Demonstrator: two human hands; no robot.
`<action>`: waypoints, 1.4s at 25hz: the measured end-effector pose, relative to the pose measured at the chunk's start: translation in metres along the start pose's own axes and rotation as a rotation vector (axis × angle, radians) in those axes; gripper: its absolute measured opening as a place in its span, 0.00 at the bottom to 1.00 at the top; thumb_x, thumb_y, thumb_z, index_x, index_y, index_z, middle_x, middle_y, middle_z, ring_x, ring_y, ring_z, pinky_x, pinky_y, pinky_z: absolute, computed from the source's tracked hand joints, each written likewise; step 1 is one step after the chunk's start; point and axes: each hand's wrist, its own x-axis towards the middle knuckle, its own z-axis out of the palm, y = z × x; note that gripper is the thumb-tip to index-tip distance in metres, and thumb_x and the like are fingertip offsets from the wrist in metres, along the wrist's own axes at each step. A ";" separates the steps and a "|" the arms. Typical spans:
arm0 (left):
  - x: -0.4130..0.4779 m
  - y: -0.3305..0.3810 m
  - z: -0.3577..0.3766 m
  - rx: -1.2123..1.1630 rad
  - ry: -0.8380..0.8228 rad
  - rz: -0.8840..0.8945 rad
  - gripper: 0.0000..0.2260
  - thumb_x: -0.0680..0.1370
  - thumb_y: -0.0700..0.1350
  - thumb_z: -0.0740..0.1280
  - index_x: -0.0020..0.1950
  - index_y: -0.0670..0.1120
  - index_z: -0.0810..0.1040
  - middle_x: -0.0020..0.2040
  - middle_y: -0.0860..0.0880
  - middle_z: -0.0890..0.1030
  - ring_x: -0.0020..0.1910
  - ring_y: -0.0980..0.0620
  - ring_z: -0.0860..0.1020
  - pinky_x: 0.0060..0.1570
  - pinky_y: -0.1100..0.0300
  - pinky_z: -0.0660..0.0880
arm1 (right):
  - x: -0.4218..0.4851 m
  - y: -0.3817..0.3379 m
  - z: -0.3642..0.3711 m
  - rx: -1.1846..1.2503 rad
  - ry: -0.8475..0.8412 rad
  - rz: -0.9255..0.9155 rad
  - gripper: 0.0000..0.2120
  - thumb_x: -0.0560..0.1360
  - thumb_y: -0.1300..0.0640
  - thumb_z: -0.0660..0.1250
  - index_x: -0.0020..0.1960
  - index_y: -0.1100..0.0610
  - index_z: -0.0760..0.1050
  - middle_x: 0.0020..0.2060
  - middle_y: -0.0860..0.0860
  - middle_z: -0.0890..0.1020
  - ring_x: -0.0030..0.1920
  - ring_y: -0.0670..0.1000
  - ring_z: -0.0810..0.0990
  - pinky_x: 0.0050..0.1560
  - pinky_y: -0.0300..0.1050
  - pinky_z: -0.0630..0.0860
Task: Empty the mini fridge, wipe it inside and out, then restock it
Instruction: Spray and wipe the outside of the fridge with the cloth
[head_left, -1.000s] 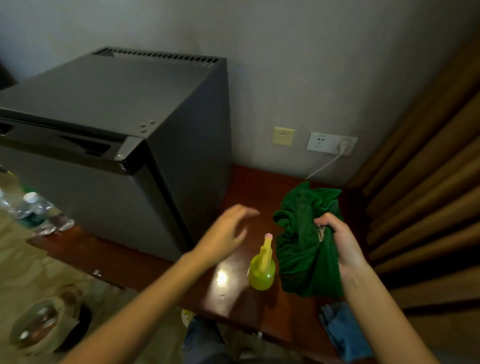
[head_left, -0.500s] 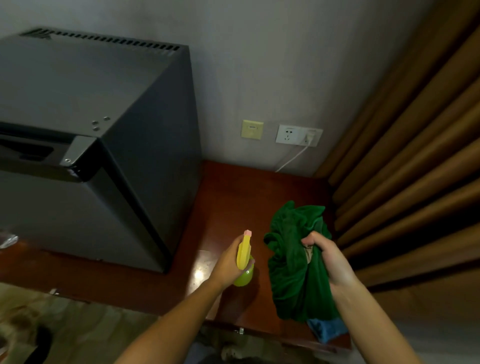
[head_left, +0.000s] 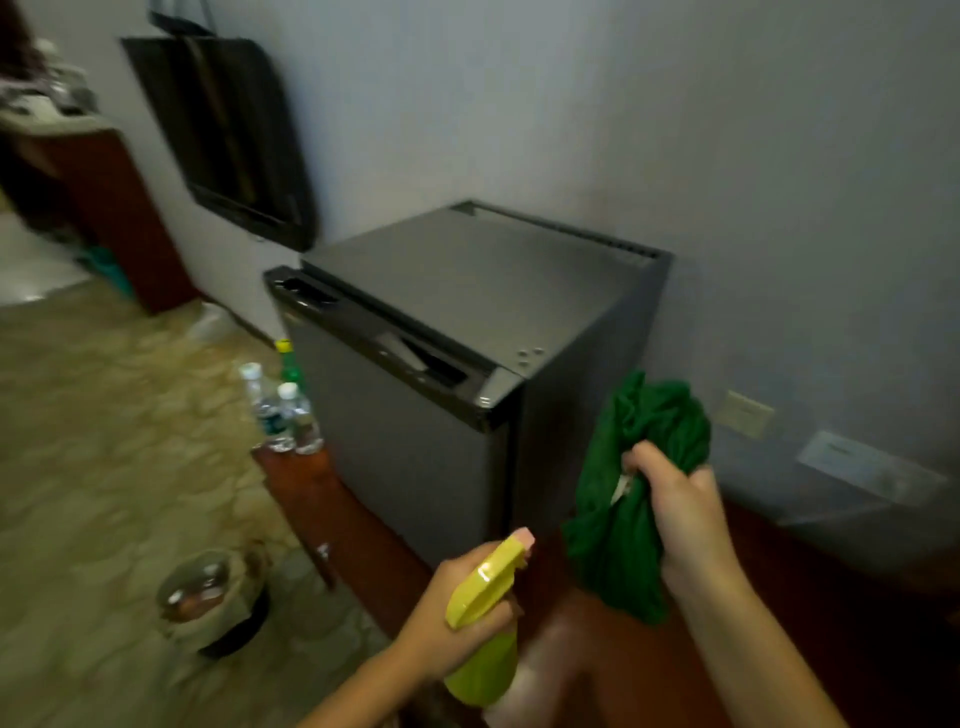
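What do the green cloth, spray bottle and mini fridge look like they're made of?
Green cloth: soft matte fabric, perhaps microfibre; it bunches in folds. Spray bottle: glossy yellow-green plastic, with highlights. Mini fridge: smooth dark grey casing, likely painted metal, faint sheen.

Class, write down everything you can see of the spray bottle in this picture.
The spray bottle looks like plastic: a rounded yellow-green body, a yellow trigger head and a pink nozzle tip. It is held in the air and tilted, nozzle pointing up toward the mini fridge. The left hand grips its neck; nothing else touches it.
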 end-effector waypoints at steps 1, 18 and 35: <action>-0.004 0.017 -0.021 -0.053 0.046 0.001 0.19 0.68 0.45 0.68 0.60 0.52 0.79 0.43 0.42 0.82 0.42 0.50 0.80 0.43 0.57 0.74 | 0.006 -0.012 0.021 -0.082 -0.041 -0.121 0.05 0.73 0.67 0.66 0.43 0.58 0.75 0.39 0.58 0.80 0.39 0.57 0.81 0.42 0.53 0.79; 0.043 0.045 -0.350 -0.100 0.230 0.078 0.08 0.71 0.46 0.68 0.43 0.43 0.82 0.32 0.36 0.78 0.36 0.41 0.80 0.43 0.54 0.78 | 0.048 -0.016 0.325 -1.739 -0.178 -0.672 0.20 0.75 0.48 0.66 0.63 0.55 0.73 0.57 0.54 0.74 0.54 0.58 0.75 0.40 0.48 0.70; 0.165 0.040 -0.517 0.040 -0.200 0.058 0.20 0.65 0.53 0.66 0.55 0.49 0.78 0.35 0.41 0.82 0.38 0.50 0.82 0.44 0.59 0.79 | 0.142 -0.038 0.394 -1.719 0.211 -0.313 0.17 0.75 0.50 0.66 0.60 0.57 0.73 0.41 0.53 0.77 0.40 0.55 0.77 0.41 0.48 0.77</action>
